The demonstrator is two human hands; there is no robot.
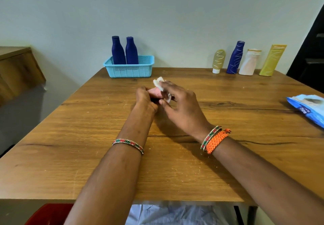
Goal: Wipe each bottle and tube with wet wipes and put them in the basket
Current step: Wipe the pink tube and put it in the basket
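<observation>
Pink item (154, 91) gripped in left hand (144, 98), white wet wipe (159, 83) pinched against it by right hand (180, 107), mid-table (70, 154).
Beyond the grip, near the far edge: blue basket (129, 69) holding two navy bottles (118, 51). Far right of the grip, along the far edge: four containers (235, 58) standing in a row. At the right edge: one wipes pack (310, 107). Open wood all around the hands.

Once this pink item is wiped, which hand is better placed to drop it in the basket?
Left, likely. The left hand already grips the pink item and is nearer the basket; the right hand holds the wipe.
</observation>
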